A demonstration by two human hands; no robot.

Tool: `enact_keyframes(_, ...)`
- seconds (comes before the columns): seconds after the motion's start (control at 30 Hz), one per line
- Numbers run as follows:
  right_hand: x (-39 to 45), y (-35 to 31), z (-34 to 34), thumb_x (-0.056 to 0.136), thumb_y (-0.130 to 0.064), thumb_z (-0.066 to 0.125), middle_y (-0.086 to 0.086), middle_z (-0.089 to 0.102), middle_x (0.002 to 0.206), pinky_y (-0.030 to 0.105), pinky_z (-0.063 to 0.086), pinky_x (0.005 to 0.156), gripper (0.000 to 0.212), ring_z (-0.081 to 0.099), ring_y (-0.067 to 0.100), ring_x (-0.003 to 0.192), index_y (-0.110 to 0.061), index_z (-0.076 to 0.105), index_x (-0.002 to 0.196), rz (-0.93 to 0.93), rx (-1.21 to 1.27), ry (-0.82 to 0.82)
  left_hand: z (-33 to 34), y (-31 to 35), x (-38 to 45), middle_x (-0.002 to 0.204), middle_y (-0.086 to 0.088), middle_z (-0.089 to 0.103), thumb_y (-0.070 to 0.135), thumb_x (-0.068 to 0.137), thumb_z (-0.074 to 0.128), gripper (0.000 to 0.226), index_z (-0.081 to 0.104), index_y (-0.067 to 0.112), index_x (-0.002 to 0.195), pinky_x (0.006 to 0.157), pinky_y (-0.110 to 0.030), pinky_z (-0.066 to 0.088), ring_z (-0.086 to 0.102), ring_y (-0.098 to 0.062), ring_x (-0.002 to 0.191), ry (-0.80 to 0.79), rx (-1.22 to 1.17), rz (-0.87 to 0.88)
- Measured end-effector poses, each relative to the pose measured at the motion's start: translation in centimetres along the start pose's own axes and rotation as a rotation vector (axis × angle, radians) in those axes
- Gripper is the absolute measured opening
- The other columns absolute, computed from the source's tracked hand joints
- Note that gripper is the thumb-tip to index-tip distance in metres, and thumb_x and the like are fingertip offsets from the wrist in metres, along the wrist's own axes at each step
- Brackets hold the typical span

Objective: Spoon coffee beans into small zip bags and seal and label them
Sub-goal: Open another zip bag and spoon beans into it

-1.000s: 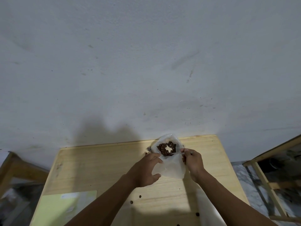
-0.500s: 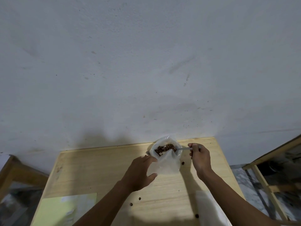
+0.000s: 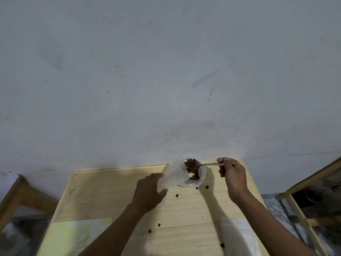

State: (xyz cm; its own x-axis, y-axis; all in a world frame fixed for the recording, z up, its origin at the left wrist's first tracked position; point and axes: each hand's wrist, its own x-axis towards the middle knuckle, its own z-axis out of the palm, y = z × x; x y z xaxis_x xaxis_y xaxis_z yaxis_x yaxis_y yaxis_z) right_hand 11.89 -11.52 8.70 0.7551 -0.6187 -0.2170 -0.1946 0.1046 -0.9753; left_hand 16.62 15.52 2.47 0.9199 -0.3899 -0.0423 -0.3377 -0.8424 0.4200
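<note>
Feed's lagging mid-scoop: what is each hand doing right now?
Left hand: grips the side of the plastic bag.
Right hand: pinches the spoon handle; its bowl, heaped with coffee beans, is over the bag's mouth.

the surface (image 3: 110,196) stands against the wall (image 3: 166,71). at its far edge sits the bag (image 3: 177,177), with the left hand (image 3: 149,193) just left of it and the right hand (image 3: 232,177) to its right. the spoon (image 3: 206,164) reaches from the right hand over the bag's mouth, beans (image 3: 191,163) on it. loose beans (image 3: 177,195) lie on the surface nearer the person. a sheet (image 3: 73,237) lies at the near left, another bag (image 3: 238,237) at the near right.
</note>
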Motion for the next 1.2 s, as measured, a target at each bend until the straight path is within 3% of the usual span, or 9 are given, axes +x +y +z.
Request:
enact_keyframes(0.23, -1.9, -0.4, 0.9, 0.100, -0.022, 0.048, -0.007, 0.066, 0.086, 0.029, 0.047, 0.072, 0.025, 0.058, 0.014, 0.077, -0.020, 0.071, 0.089, -0.175, -0.196, -0.159, -0.3, 0.9, 0.3, 0.122, 0.010, 0.063, 0.051, 0.080, 0.058, 0.056, 0.051, 0.028, 0.131, 0.096, -0.032, 0.044, 0.060, -0.013, 0.107, 0.007, 0.003, 0.031)
enact_keyframes(0.37, -2.8, -0.8, 1.1, 0.101, -0.022, 0.050, -0.010, 0.066, 0.099, 0.021, 0.048, 0.080, 0.022, 0.063, 0.006, 0.092, -0.024, 0.071, 0.097, -0.381, -0.348, -0.266, -0.3, 1.0, 0.2, 0.120, 0.009, 0.064, 0.051, 0.079, 0.060, 0.055, 0.053, 0.028, 0.129, 0.093, -0.033, 0.046, 0.062, -0.015, 0.104, 0.003, -0.016, 0.041)
enact_keyframes(0.53, -2.6, -2.1, 1.2, 0.101, -0.017, 0.050, -0.006, 0.062, 0.097, 0.009, 0.042, 0.076, 0.021, 0.060, 0.003, 0.090, -0.024, 0.070, 0.100, -0.561, -0.469, -0.346, -0.1, 1.1, 0.3, 0.117, 0.009, 0.066, 0.052, 0.079, 0.064, 0.054, 0.055, 0.027, 0.125, 0.091, -0.031, 0.046, 0.064, -0.016, 0.101, -0.002, -0.049, 0.018)
enact_keyframes(0.7, -1.2, -2.3, 0.4, 0.103, -0.025, 0.046, -0.010, 0.066, 0.100, 0.024, 0.049, 0.079, 0.024, 0.062, 0.004, 0.090, -0.027, 0.069, 0.097, -0.446, -0.340, -0.167, 0.1, 0.9, 0.2, 0.113, 0.013, 0.067, 0.049, 0.079, 0.067, 0.049, 0.056, 0.028, 0.122, 0.083, -0.020, 0.041, 0.064, -0.011, 0.098, -0.020, -0.149, -0.070)
enact_keyframes(0.83, 0.0, 0.4, -0.2, 0.102, -0.028, 0.045, -0.007, 0.067, 0.100, 0.036, 0.051, 0.082, 0.022, 0.063, 0.011, 0.091, -0.028, 0.067, 0.098, -0.310, -0.327, -0.049, 0.8, 0.7, -0.1, 0.117, 0.012, 0.066, 0.045, 0.079, 0.069, 0.050, 0.057, 0.027, 0.124, 0.086, -0.020, 0.040, 0.063, -0.012, 0.103, -0.036, -0.174, -0.063)
enact_keyframes(1.03, -0.3, 5.3, 0.6, 0.102, -0.021, 0.046, -0.003, 0.066, 0.099, 0.042, 0.053, 0.084, 0.021, 0.064, 0.019, 0.092, -0.030, 0.065, 0.098, -0.271, -0.392, 0.005, 2.1, 1.0, 0.0, 0.130, 0.013, 0.059, 0.043, 0.081, 0.064, 0.055, 0.053, 0.024, 0.131, 0.099, -0.026, 0.038, 0.057, -0.013, 0.112, -0.099, -0.133, 0.146)
enact_keyframes(1.2, -0.5, 7.3, 2.3, 0.102, -0.017, 0.045, -0.015, 0.058, 0.093, 0.041, 0.052, 0.078, 0.024, 0.061, 0.019, 0.089, -0.026, 0.068, 0.100, -0.285, -0.397, 0.047, 2.8, 1.2, 0.8, 0.131, 0.014, 0.057, 0.040, 0.078, 0.063, 0.052, 0.055, 0.023, 0.126, 0.102, -0.029, 0.038, 0.054, -0.010, 0.120, -0.118, -0.154, 0.238)
